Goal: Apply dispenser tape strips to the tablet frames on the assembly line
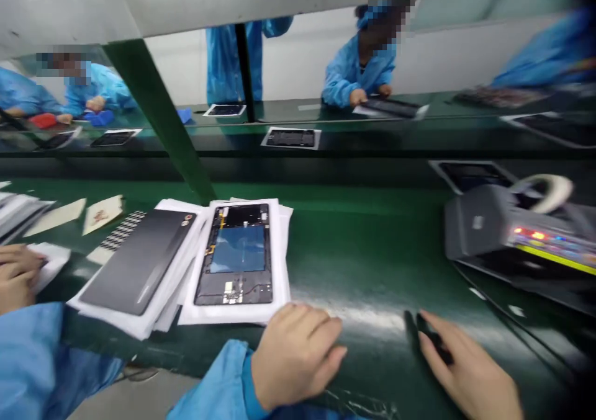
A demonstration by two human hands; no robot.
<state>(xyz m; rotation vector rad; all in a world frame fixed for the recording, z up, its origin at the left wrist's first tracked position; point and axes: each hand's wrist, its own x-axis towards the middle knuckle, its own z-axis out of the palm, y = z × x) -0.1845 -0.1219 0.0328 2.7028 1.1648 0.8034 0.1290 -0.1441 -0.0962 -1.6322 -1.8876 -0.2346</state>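
Observation:
My left hand (298, 358) hovers palm down at the front of the green bench, its fingers curled into a loose fist with nothing visible in them. Just beyond it lies an opened tablet (239, 249) on a stack of white sheets (282, 271); its dark frame, blue-grey middle panel and small circuit parts show. My right hand (470, 361), farther right, grips a slim black tool (435, 339) between thumb and fingers. Blur hides the tool's exact kind. Left of the opened tablet, a closed grey tablet (139, 262) rests back up on more white sheets.
A grey machine (479, 227) with lit displays and a roll on top stands at right, its cable (498, 305) trailing across the bench (354, 246). A neighbour's hand (16, 277) works at far left. A green post (158, 116) rises behind the tablets; people in blue work beyond.

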